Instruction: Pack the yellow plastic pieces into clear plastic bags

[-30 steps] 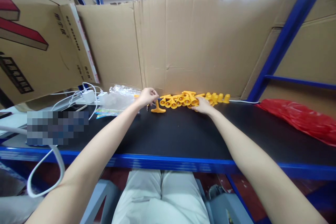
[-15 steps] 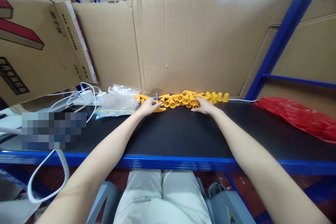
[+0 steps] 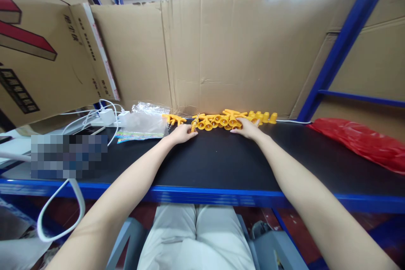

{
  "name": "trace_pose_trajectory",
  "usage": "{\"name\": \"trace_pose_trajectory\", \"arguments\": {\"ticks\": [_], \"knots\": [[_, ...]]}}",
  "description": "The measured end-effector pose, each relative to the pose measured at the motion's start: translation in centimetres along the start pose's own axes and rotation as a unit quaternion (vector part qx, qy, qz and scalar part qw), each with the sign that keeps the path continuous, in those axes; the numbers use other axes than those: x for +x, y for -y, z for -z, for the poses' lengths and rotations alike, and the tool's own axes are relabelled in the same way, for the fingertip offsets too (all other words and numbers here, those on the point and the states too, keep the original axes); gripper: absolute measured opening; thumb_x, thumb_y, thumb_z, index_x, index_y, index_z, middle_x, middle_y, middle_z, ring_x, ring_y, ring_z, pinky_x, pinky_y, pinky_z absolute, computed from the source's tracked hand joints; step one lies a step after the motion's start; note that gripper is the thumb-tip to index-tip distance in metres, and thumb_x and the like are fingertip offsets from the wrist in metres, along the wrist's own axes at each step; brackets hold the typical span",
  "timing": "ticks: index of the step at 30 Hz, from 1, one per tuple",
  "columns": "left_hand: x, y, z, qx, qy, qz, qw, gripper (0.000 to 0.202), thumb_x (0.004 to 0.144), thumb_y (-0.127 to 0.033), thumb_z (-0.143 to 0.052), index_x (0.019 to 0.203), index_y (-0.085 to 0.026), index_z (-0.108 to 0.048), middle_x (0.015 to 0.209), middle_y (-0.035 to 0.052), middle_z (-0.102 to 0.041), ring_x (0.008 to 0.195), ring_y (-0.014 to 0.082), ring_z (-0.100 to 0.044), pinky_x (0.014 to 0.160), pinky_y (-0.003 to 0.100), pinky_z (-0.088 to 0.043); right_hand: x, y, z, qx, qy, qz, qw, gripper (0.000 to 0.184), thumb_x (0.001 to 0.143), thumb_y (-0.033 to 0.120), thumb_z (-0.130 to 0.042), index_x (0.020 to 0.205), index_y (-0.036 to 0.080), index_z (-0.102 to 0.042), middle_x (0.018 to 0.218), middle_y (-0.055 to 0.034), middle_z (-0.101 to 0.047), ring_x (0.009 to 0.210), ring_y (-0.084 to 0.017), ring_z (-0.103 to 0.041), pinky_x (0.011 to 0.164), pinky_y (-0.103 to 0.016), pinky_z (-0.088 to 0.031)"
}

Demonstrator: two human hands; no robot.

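My left hand (image 3: 182, 134) is closed on a small yellow ridged piece (image 3: 193, 126), held upright between thumb and fingers, with a thin metal chain or hook at its top. To its left, yellow branched pieces (image 3: 173, 119) lie beside a clear plastic bag (image 3: 147, 120). A heap of yellow bell-shaped pieces (image 3: 217, 122) spreads between my hands along the back of the table, open mouths toward me. My right hand (image 3: 249, 130) is at the heap's right part, thumb and fingers around one bell-shaped piece; some of its fingers are hidden. Several yellow cups (image 3: 265, 117) stand just beyond it.
The black tabletop (image 3: 218, 164) has a blue front edge. Cardboard (image 3: 247, 55) walls off the back. White chargers and cables (image 3: 107, 116) lie at the left, near a blurred-out patch. A red plastic bag (image 3: 357, 139) lies at the right, by a blue metal post (image 3: 341, 46).
My left hand has shifted slightly right and down, and the yellow ridged piece now stands upright in its fingers. My right hand has stayed nearly in place. The view has shifted slightly.
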State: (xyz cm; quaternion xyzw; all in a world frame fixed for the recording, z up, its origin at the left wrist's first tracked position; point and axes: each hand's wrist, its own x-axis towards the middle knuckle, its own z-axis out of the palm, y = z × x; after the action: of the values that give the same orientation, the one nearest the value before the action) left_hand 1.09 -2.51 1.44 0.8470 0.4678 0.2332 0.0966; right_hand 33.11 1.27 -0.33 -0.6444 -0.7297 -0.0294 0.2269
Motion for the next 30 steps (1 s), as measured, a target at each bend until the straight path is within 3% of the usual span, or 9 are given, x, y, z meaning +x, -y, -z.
{"name": "trace_pose_trajectory", "arguments": {"ticks": [8,14,18,23,30], "knots": [[-0.2,-0.1,0.0,0.002,0.013,-0.019,1.000,0.034,0.078,-0.044,-0.046,0.088,-0.016,-0.063,0.076,0.0045,-0.065,0.068,0.0176,-0.058,0.064,0.026,-0.042,-0.2,0.2,0.4,-0.012,0.000,-0.002,1.000,0.065,0.071,0.057,-0.055,0.126,0.023,-0.046,0.132,-0.0101,-0.046,0.125,-0.035,-0.034,0.096,-0.067,0.010],[-0.3,-0.2,0.2,0.004,0.016,-0.023,1.000,0.034,0.078,-0.043,-0.046,0.090,-0.016,-0.062,0.078,0.0050,-0.065,0.068,0.0182,-0.058,0.063,0.027,-0.042,-0.4,0.2,1.9,-0.030,0.024,-0.014,0.999,0.073,0.065,0.052,-0.064,0.129,0.024,-0.042,0.135,-0.0091,-0.043,0.127,-0.035,-0.030,0.099,-0.065,0.007],[-0.3,-0.4,0.3,-0.008,0.019,-0.016,1.000,0.032,0.077,-0.042,-0.049,0.089,-0.015,-0.063,0.076,0.0052,-0.065,0.068,0.0183,-0.058,0.064,0.027,-0.042,-0.5,0.2,2.6,-0.035,0.035,-0.023,0.999,0.066,0.066,0.046,-0.065,0.126,0.026,-0.046,0.128,-0.0093,-0.050,0.125,-0.035,-0.034,0.097,-0.066,0.010],[-0.4,-0.7,0.4,-0.024,0.016,-0.003,1.000,0.030,0.075,-0.041,-0.052,0.085,-0.015,-0.062,0.076,0.0052,-0.065,0.070,0.0186,-0.059,0.065,0.026,-0.042,-0.5,0.1,2.4,-0.035,0.023,-0.020,0.999,0.056,0.069,0.044,-0.064,0.121,0.025,-0.052,0.120,-0.0094,-0.057,0.120,-0.036,-0.041,0.097,-0.066,0.007],[-0.4,-0.6,0.4,-0.019,0.016,-0.008,1.000,0.029,0.075,-0.041,-0.052,0.085,-0.016,-0.062,0.077,0.0049,-0.065,0.072,0.0186,-0.059,0.067,0.026,-0.042,-0.7,-0.2,2.4,-0.025,0.033,-0.025,0.999,0.064,0.070,0.049,-0.060,0.127,0.025,-0.046,0.128,-0.0090,-0.051,0.125,-0.036,-0.034,0.096,-0.066,0.011]]}}
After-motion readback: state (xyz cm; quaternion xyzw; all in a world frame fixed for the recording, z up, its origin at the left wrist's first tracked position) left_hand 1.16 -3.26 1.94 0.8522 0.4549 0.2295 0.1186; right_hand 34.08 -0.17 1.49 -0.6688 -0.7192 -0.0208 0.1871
